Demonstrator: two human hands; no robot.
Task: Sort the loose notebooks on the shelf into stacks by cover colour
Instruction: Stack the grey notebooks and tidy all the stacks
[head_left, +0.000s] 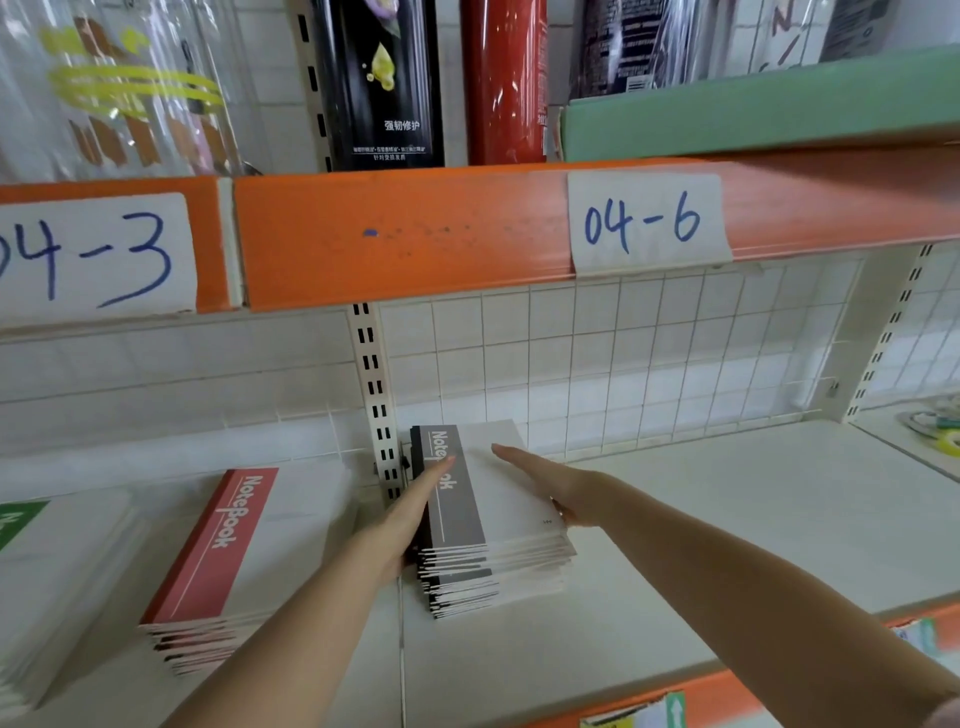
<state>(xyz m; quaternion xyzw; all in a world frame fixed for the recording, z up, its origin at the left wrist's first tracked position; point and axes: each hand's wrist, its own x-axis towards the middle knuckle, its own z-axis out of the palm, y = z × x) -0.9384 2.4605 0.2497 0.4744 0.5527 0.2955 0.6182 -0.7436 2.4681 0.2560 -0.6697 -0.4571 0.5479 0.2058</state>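
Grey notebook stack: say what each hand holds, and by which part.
Nothing is gripped. The left hand lies flat against the spine side of the grey notebook stack, and the right hand rests flat along its right edge, squaring it.

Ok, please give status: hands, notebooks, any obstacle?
Left hand flat against grey stack spine side. Right hand flat on its right side. Red stack and green stack left. No obstacle.
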